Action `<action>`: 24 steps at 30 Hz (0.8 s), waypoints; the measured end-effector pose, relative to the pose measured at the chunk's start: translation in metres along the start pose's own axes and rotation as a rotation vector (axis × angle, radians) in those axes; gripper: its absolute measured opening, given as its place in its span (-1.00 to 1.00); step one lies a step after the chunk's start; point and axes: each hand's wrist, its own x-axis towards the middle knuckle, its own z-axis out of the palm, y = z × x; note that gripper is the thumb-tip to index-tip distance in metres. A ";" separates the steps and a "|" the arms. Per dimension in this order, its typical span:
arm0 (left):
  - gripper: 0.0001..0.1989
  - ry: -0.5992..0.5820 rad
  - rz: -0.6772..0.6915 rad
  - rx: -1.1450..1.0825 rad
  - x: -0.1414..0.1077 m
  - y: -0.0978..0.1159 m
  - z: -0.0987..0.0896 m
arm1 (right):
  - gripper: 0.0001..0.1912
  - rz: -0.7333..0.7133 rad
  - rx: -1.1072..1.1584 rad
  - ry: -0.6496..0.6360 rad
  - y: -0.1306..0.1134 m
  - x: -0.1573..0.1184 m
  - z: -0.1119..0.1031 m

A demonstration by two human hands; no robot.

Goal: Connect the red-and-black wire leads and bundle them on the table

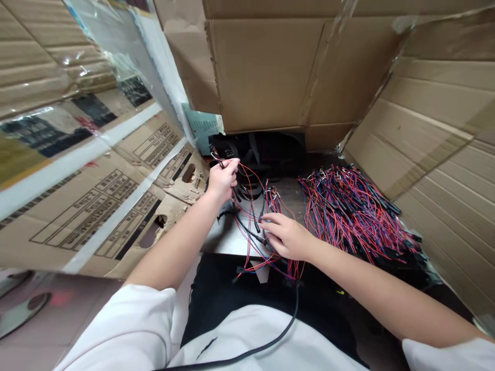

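Note:
My left hand [223,179] is closed in a pinch on thin red and black wires, raised above the near surface. White wire ends poke out past its fingers. Lower and to the right, my right hand [285,236] has its fingers bent over a loose bunch of red, black and blue wires [274,200], its fingertips at the strands. Several wires in this bunch carry black connectors [257,226]. Part of the bunch hangs over the front edge of the pale work surface [247,247]. What lies beneath my right palm is hidden.
A large heap of red, blue and black wires [351,211] lies on the right. Behind my hands sits a dark bag-like bundle [266,152]. Cardboard walls stand at the left [127,201], back [266,77] and right [436,134]. A black cable [270,342] crosses my lap.

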 end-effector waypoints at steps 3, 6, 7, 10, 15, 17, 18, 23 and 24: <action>-0.84 0.004 -0.022 0.000 -0.001 0.002 -0.001 | -0.72 0.195 0.033 -0.015 0.005 0.006 0.005; -0.84 0.008 -0.046 -0.023 -0.002 0.006 -0.002 | -0.76 0.341 0.017 -0.064 0.010 0.014 0.006; -0.85 0.012 -0.055 -0.036 -0.002 0.006 -0.003 | -0.77 0.374 0.004 -0.087 0.011 0.017 0.006; -0.85 0.045 -0.082 -0.071 -0.001 0.007 -0.004 | -0.62 0.474 -0.102 -0.151 0.006 0.025 0.006; -0.82 0.101 -0.094 -0.134 -0.002 0.008 -0.003 | -0.61 0.550 -0.191 -0.229 -0.004 0.035 0.006; -0.86 0.095 -0.119 -0.177 -0.001 0.015 -0.005 | -0.65 0.538 -0.134 -0.241 0.000 0.034 0.002; -0.88 0.085 -0.152 -0.205 -0.001 0.021 -0.007 | -0.62 0.533 -0.106 -0.241 0.004 0.032 0.000; -0.79 0.013 -0.334 -0.350 0.005 0.059 -0.017 | -0.60 0.535 0.022 -0.191 0.024 0.019 -0.009; -0.78 -0.006 -0.329 -0.374 0.006 0.067 -0.017 | -0.61 0.541 0.045 -0.170 0.027 0.016 -0.009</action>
